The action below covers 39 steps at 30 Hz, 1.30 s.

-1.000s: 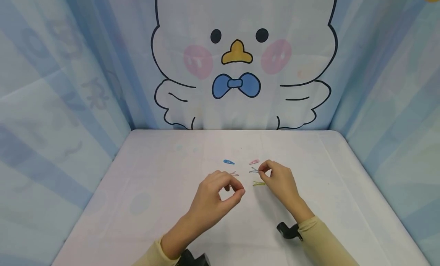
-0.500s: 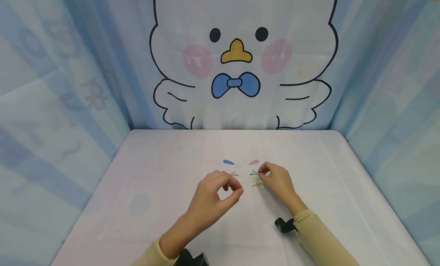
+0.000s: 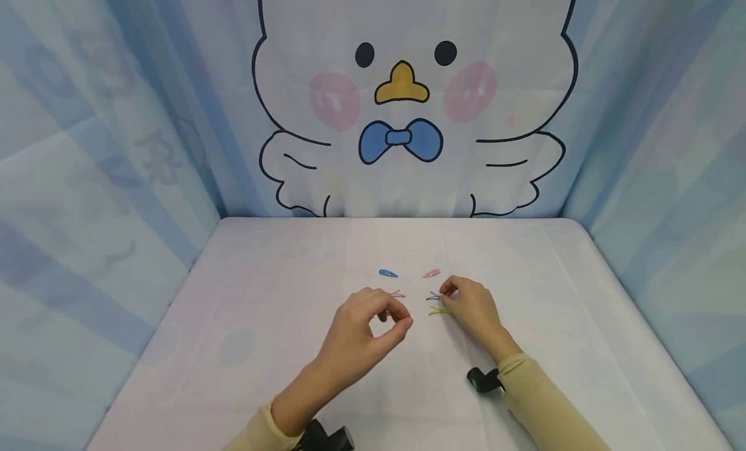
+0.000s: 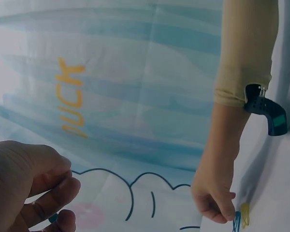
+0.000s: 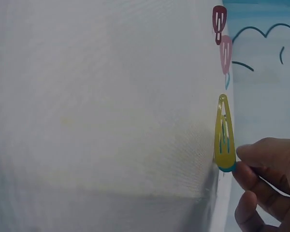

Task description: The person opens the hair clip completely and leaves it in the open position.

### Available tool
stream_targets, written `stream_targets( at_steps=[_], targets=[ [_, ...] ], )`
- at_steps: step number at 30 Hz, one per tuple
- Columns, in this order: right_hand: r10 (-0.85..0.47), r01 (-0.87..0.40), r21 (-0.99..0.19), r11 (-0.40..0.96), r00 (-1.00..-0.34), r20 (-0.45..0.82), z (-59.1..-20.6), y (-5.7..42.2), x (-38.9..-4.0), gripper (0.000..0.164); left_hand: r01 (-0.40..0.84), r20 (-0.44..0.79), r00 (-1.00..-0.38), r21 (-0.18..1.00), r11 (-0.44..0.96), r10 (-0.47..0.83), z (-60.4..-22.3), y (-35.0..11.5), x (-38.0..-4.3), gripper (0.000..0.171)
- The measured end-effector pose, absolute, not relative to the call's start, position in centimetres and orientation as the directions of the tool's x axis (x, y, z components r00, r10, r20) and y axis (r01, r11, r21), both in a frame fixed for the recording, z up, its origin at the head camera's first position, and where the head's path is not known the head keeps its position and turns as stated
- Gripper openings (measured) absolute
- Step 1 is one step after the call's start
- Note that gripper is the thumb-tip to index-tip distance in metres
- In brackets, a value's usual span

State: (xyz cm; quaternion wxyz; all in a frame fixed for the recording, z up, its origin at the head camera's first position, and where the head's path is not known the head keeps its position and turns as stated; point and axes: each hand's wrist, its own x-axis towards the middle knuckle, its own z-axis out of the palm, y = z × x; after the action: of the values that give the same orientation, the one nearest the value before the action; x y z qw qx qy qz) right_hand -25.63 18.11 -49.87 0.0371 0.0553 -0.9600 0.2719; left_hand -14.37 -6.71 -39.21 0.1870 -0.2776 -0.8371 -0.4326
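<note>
My right hand pinches a blue hair clip between thumb and fingertips, low by the tabletop, its forked end pointing left. A yellow-green snap hair clip lies just nearer to me; in the right wrist view the yellow clip overlaps the blue one behind it. My left hand hovers left of them, thumb and forefinger tips together, with nothing visible between. Just beyond its fingers lies a reddish hair clip, partly hidden. Farther back lie a blue snap clip and a pink snap clip.
The white-covered table runs back to a curtain with a cartoon chick. Similar curtains close in both sides. A black wrist camera mount sits under my right sleeve, another black mount by the left.
My right hand has come slightly nearer to me and down with the blue hair clip, which now sits closer to the yellow-green one. My left hand has hardly moved.
</note>
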Motion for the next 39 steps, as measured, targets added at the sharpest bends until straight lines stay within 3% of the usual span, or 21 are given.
stream_targets(
  at_steps=[11,23,33,39],
  targets=[
    [-0.099,-0.153,-0.514,0.844,-0.986,0.132,-48.6,17.9,-24.7,0.008,0.611,0.547,-0.786,0.614,0.499,0.289,-40.1,-6.8,-15.4,0.01],
    [-0.16,-0.232,-0.544,0.806,-0.971,0.177,-44.4,16.5,-21.1,0.01,0.453,0.422,-0.884,0.661,0.599,0.202,-42.7,-6.7,-18.5,0.004],
    [-0.228,-0.392,-0.518,0.76,-0.907,0.353,-40.1,16.0,-16.9,0.008,0.372,0.358,-0.92,0.68,0.632,0.158,-46.6,-6.3,-21.9,0.005],
    [-0.274,-0.512,-0.449,0.732,-0.825,0.494,-37.7,15.9,-14.1,0.013,0.293,0.294,-0.949,0.674,0.678,0.118,-48.5,-5.8,-23.8,0.004]
  ],
)
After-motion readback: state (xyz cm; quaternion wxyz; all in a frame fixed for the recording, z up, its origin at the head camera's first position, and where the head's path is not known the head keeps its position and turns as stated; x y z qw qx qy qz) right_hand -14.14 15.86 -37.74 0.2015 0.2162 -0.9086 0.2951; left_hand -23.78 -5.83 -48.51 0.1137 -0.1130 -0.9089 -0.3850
